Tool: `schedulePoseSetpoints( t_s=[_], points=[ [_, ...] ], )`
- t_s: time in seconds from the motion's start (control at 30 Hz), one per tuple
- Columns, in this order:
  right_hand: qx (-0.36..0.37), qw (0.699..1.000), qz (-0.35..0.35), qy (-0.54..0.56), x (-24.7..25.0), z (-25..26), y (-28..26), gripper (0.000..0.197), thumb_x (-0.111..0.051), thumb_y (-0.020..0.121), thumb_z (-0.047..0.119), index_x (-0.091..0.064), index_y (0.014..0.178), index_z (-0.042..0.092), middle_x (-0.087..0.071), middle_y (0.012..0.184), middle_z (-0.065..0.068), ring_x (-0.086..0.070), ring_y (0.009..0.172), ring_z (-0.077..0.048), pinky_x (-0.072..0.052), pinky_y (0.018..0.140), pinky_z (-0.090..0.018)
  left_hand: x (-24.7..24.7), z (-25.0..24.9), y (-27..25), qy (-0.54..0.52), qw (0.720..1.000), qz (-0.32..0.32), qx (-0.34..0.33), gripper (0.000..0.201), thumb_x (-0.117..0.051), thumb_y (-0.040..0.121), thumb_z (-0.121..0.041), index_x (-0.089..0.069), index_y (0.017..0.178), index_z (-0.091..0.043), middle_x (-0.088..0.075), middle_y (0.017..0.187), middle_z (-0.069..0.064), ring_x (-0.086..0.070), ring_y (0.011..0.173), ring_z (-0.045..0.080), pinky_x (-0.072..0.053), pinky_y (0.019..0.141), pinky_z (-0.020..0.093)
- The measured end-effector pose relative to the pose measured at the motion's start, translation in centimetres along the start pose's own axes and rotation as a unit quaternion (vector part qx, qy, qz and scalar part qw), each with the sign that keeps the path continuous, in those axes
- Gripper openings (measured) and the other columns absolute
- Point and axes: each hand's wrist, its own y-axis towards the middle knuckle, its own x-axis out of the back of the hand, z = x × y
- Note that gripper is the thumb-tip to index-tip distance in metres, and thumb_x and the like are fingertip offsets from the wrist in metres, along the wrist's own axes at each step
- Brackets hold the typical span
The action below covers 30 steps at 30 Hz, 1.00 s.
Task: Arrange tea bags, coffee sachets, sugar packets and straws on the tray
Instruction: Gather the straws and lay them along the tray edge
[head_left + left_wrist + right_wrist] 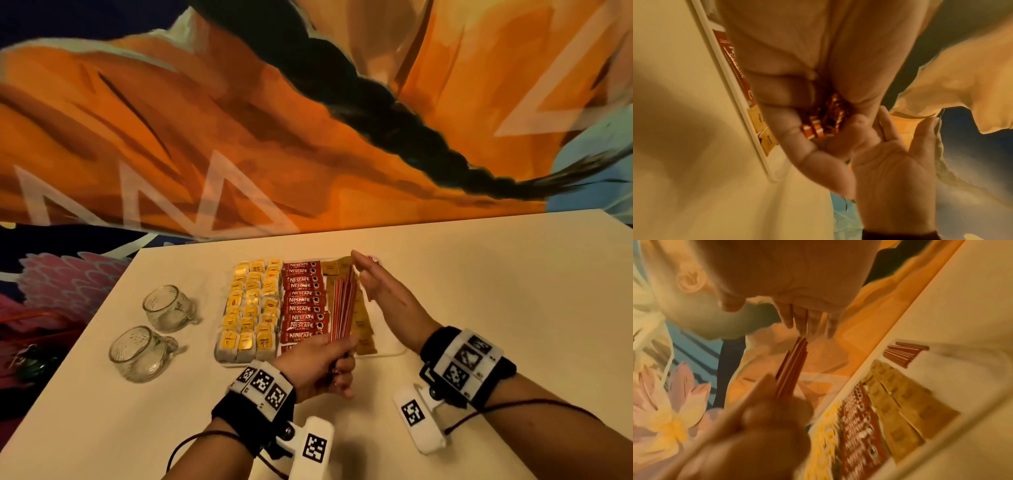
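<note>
A white tray (392,353) lies on the table. It holds yellow tea bags (251,308) on the left, red coffee sachets (303,301) in the middle and brown sugar packets (363,325) to their right. My left hand (322,363) grips the near end of a bundle of red-and-white straws (342,305), tilted up over the sugar packets. My right hand (376,287) has straight fingers, its palm flat against the bundle's far ends. The left wrist view shows the straws (830,113) inside the curled fingers (785,97). More straws (904,352) lie at the tray's far right corner.
Two glass cups (168,308) (140,353) stand on the cream table (496,291) left of the tray. A painted orange wall rises just behind the table's far edge. Bare tabletop stretches to the right of the tray and in front of it.
</note>
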Motion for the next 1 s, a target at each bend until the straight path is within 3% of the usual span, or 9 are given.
schedulePoseSetpoints(
  t_s=[0.13, 0.23, 0.4, 0.5, 0.6, 0.7, 0.8, 0.9, 1.0],
  points=[
    [-0.001, 1.0, 0.027, 0.0, 0.5, 0.6, 1.1, 0.053, -0.032, 0.094, 0.059, -0.05, 0.136, 0.033, -0.054, 0.135, 0.014, -0.047, 0.125, 0.003, -0.036, 0.098, -0.016, -0.1, 0.1, -0.1, 0.032, 0.999, 0.031, 0.003, 0.026, -0.055, 0.091, -0.031, -0.045, 0.073, -0.015, -0.04, 0.053, -0.004, -0.044, 0.045, 0.012, -0.051, 0.055, 0.029],
    [-0.018, 0.998, 0.065, 0.003, 0.1, 0.0, 1.0, 0.053, -0.035, 0.09, 0.061, -0.064, 0.122, 0.03, -0.063, 0.127, 0.012, -0.055, 0.118, 0.001, -0.038, 0.102, -0.021, -0.1, 0.1, -0.2, 0.016, 0.999, 0.038, 0.003, 0.024, -0.057, 0.09, -0.028, -0.046, 0.075, -0.013, -0.043, 0.052, -0.003, -0.049, 0.046, 0.014, -0.055, 0.06, 0.033],
    [-0.017, 0.999, 0.046, 0.016, 0.0, 0.4, 0.9, 0.04, -0.032, 0.097, 0.045, -0.058, 0.126, 0.035, -0.059, 0.127, 0.016, -0.054, 0.115, 0.01, -0.041, 0.094, -0.01, 0.1, 0.0, -0.1, 0.012, 0.999, 0.042, 0.001, 0.023, -0.058, 0.088, -0.029, -0.048, 0.074, -0.014, -0.041, 0.051, -0.004, -0.045, 0.045, 0.012, -0.054, 0.059, 0.032],
    [-0.012, 0.996, 0.07, -0.051, -0.2, 0.0, 0.5, 0.051, -0.047, 0.093, 0.047, -0.039, 0.143, 0.038, -0.039, 0.151, 0.007, -0.038, 0.136, -0.007, -0.035, 0.111, -0.031, -0.1, -0.3, 0.1, -0.017, 1.0, 0.016, -0.01, 0.021, -0.055, 0.092, -0.026, -0.048, 0.076, -0.013, -0.04, 0.051, -0.004, -0.045, 0.043, 0.012, -0.053, 0.056, 0.031],
    [0.019, 0.985, 0.068, -0.156, -0.5, 0.3, -0.4, 0.104, -0.074, 0.072, 0.055, -0.004, 0.148, 0.05, -0.003, 0.161, 0.018, -0.009, 0.146, -0.006, -0.019, 0.115, -0.038, -0.1, -0.8, 0.6, -0.088, 0.993, -0.072, -0.04, 0.021, -0.059, 0.09, -0.026, -0.053, 0.076, -0.013, -0.043, 0.053, -0.001, -0.048, 0.045, 0.013, -0.051, 0.054, 0.03],
    [0.085, 0.953, 0.122, -0.263, -1.1, -0.1, -1.4, 0.135, -0.085, 0.053, 0.058, 0.012, 0.147, 0.05, 0.019, 0.156, 0.027, 0.01, 0.147, -0.005, -0.007, 0.117, -0.041, -0.1, -1.3, 0.9, -0.159, 0.981, -0.098, -0.05, 0.023, -0.058, 0.09, -0.028, -0.052, 0.073, -0.013, -0.043, 0.051, -0.002, -0.05, 0.05, 0.014, -0.048, 0.055, 0.027],
    [0.115, 0.934, 0.122, -0.316, -1.4, -0.7, -1.4, 0.138, -0.086, 0.051, 0.061, 0.013, 0.147, 0.048, 0.024, 0.155, 0.026, 0.011, 0.148, -0.007, -0.009, 0.119, -0.045, -0.4, -1.5, 1.0, -0.171, 0.979, -0.099, -0.045, 0.026, -0.055, 0.093, -0.028, -0.052, 0.072, -0.014, -0.043, 0.05, -0.003, -0.051, 0.052, 0.015, -0.045, 0.062, 0.028],
    [0.122, 0.937, 0.086, -0.317, -1.3, -0.8, -1.1, 0.137, -0.084, 0.051, 0.062, 0.012, 0.148, 0.047, 0.022, 0.156, 0.024, 0.01, 0.148, -0.006, -0.011, 0.12, -0.049, -0.6, -1.4, 1.0, -0.17, 0.981, -0.087, -0.043, 0.026, -0.054, 0.094, -0.029, -0.051, 0.073, -0.013, -0.044, 0.051, -0.003, -0.052, 0.052, 0.014, -0.046, 0.052, 0.024],
    [0.116, 0.937, 0.099, -0.315, -1.2, -0.7, -1.2, 0.141, -0.086, 0.048, 0.061, 0.012, 0.148, 0.046, 0.023, 0.155, 0.024, 0.01, 0.147, -0.007, -0.008, 0.118, -0.041, -0.6, -1.2, 1.1, -0.175, 0.98, -0.083, -0.041, 0.026, -0.054, 0.094, -0.028, -0.051, 0.073, -0.013, -0.044, 0.052, -0.002, -0.051, 0.052, 0.015, -0.049, 0.053, 0.024]
  ],
)
